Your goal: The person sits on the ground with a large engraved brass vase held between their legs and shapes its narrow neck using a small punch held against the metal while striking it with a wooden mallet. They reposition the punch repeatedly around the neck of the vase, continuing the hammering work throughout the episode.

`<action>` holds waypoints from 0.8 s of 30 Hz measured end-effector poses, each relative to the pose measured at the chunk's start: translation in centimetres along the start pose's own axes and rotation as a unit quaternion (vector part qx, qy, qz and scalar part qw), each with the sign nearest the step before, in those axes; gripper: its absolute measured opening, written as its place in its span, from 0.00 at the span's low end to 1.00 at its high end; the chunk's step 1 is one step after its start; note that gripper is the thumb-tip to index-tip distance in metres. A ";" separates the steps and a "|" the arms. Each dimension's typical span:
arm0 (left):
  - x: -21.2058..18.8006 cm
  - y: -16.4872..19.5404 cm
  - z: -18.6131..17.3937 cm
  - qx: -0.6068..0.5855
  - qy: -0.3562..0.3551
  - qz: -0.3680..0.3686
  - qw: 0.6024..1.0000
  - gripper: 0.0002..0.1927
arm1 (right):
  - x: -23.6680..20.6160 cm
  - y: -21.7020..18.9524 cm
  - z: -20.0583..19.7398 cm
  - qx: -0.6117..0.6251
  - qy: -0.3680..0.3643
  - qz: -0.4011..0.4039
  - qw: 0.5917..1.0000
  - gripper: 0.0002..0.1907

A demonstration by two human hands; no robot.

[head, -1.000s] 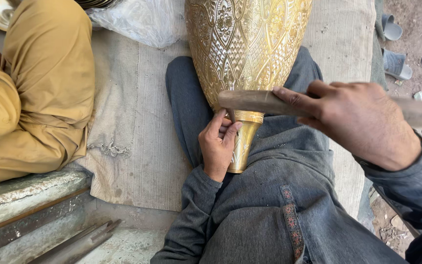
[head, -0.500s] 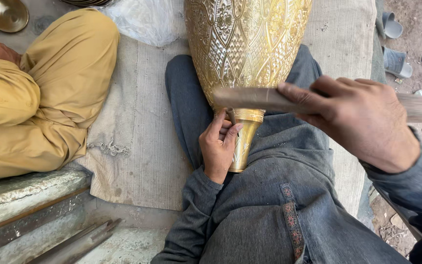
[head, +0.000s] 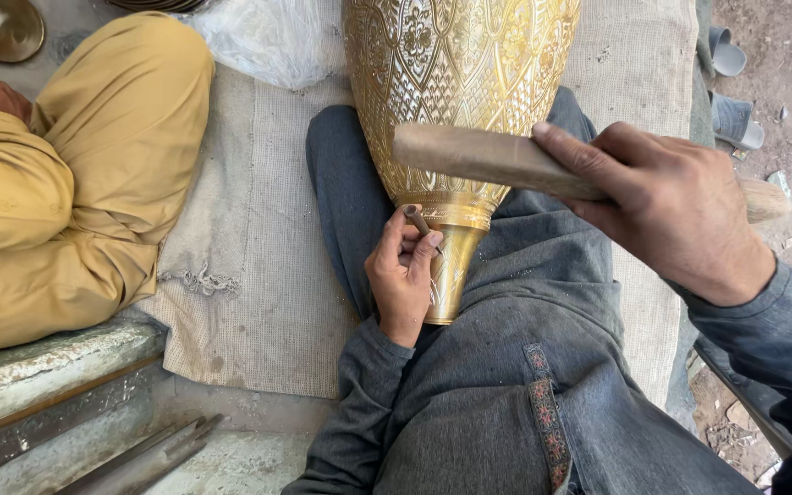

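A person in mustard-yellow clothes (head: 75,183) sits at the left edge of a grey woven mat (head: 258,275). Crumpled clear plastic (head: 268,41) lies at its top edge. Grey sandals (head: 731,87) rest on the dirt beyond its right edge.

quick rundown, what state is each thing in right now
brass vase: lying across the lap, narrow neck toward the person
small punch: pinched in left hand, tip on the vase neck
wooden stick: gripped in right hand, raised above the punch
sandals: lying loose on the ground
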State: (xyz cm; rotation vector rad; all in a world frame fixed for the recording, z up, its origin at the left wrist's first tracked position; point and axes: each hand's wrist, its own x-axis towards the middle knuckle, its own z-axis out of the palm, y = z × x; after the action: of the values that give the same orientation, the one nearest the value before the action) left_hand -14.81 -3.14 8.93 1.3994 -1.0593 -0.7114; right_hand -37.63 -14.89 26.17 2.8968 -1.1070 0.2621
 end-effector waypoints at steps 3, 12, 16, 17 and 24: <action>0.0 0.1 0.1 0.005 0.003 0.010 1.000 0.23 | 0.5 -0.3 0.1 0.012 -0.007 -0.007 1.000 0.38; 0.2 0.1 0.2 0.017 -0.009 -0.007 1.000 0.23 | 2.1 -1.0 0.1 0.035 -0.055 -0.049 0.997 0.35; 0.4 0.3 0.2 0.029 -0.012 -0.007 0.999 0.23 | 2.8 -1.7 -0.4 -0.039 -0.119 -0.061 0.990 0.37; 0.4 0.4 0.1 0.031 -0.015 -0.011 0.999 0.23 | 2.9 -1.9 -0.4 -0.121 -0.164 -0.068 0.977 0.37; 0.3 0.4 0.2 0.025 -0.009 0.000 1.000 0.25 | 2.5 -2.1 -0.5 -0.042 -0.136 -0.073 0.987 0.38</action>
State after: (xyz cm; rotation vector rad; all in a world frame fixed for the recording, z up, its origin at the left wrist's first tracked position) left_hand -14.96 -3.46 9.30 1.4372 -1.0972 -0.7024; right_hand -34.47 -14.91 27.14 2.9797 -0.8990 -0.1849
